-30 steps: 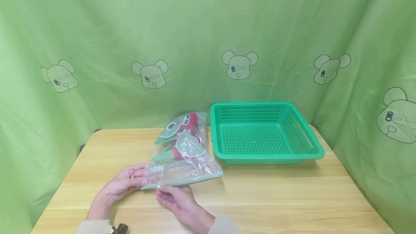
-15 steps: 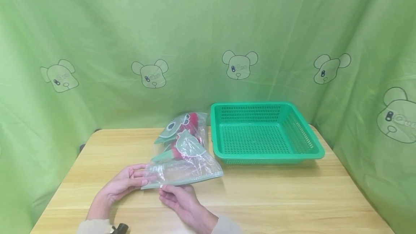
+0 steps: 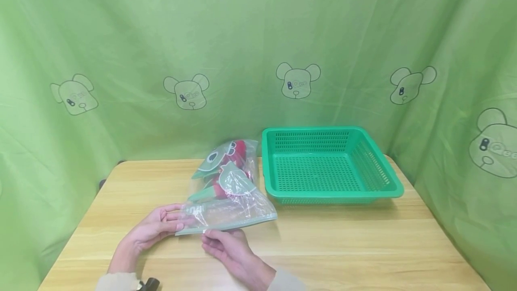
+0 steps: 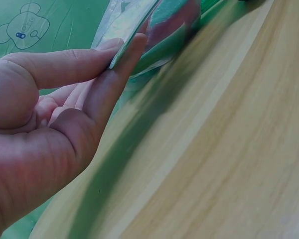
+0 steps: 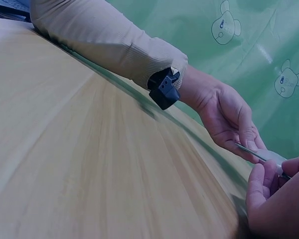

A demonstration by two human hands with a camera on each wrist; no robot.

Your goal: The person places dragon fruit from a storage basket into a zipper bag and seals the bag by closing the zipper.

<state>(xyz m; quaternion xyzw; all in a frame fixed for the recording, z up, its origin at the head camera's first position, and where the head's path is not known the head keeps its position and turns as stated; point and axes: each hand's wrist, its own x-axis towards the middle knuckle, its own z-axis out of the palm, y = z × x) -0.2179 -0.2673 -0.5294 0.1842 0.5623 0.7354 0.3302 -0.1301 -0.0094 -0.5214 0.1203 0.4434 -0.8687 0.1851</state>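
Observation:
A clear zip bag (image 3: 246, 208) with a pale green zip strip lies on the wooden table, its strip edge raised toward me. Inside show red items behind pale green and white printed shapes; their kind is hard to tell. My left hand (image 3: 151, 228) pinches the left end of the strip between thumb and fingers, as the left wrist view shows up close. Just right of it, my right hand (image 3: 234, 250) pinches a small white slider (image 3: 205, 232) on the strip. In the right wrist view the right hand (image 5: 279, 199) partly hides the slider.
A green plastic basket (image 3: 331, 194) with slotted walls stands right of the bag at the back of the table (image 3: 343, 246). Behind it hangs a green curtain (image 3: 242, 35) with bear-head prints, which also runs along both sides.
My right hand has slid a little to the right along the strip, taking the white slider with it. The left hand and the bag's contents have stayed in place.

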